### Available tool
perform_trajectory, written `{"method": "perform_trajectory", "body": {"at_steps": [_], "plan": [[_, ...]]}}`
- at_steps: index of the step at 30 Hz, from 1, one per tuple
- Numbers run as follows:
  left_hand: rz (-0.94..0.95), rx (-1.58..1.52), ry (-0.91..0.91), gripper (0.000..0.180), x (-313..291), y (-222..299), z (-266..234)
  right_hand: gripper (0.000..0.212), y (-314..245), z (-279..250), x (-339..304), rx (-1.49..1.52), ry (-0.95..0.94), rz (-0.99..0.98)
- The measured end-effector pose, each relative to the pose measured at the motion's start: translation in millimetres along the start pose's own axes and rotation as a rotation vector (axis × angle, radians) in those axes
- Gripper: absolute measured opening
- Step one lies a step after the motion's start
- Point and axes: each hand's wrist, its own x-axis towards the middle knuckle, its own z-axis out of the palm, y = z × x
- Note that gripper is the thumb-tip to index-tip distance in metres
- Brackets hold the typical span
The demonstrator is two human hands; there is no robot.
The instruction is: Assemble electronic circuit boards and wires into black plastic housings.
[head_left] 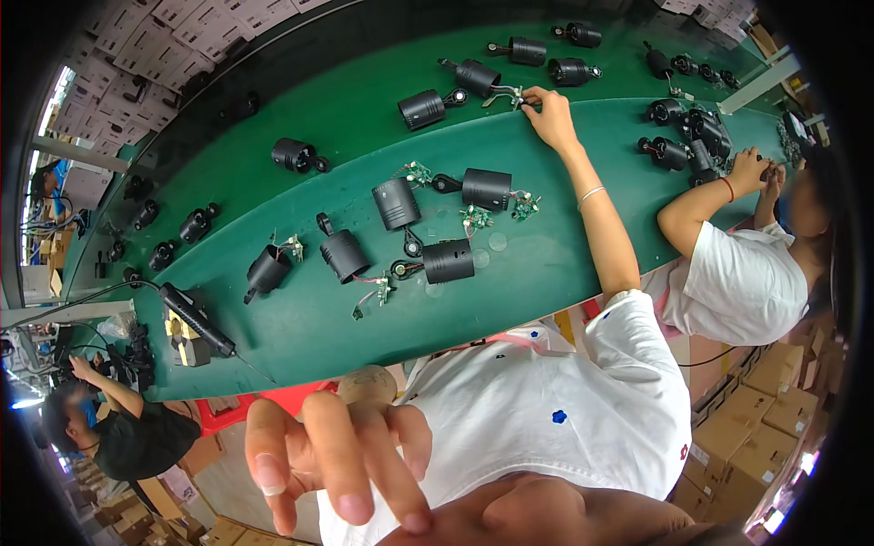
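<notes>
My right hand reaches across the green worktable to its far strip. Thumb and fingertips pinch the edge of a small green circuit board, which is wired to a black ribbed cylinder with a ring-ended arm. Close to my chest, my left hand is raised off the table, fingers bent and apart, holding nothing. On the near part of the table lie several similar housings, among them one cylinder and another. Some have circuit boards hanging out on wires.
A black electric screwdriver with a cable rests at the left over a yellow and black block. A co-worker handles parts at the right; another person sits at the left. Cardboard boxes are stacked behind.
</notes>
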Motion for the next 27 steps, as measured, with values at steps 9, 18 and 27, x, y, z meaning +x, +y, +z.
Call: {"method": "perform_trajectory", "body": {"at_steps": [9,18,27], "plan": [[-0.076,0.0,-0.007,0.06,-5,1,-1,0.014,-41,-24,6,0.095,0.206,-0.155],[-0.133,0.885,0.416,0.091,-35,-44,-87,0.01,-147,-142,-4,0.398,0.083,-0.381],[-0.715,0.147,0.293,0.099,-66,-97,-127,0.005,-208,-152,-50,0.534,-0.055,-0.623]]}}
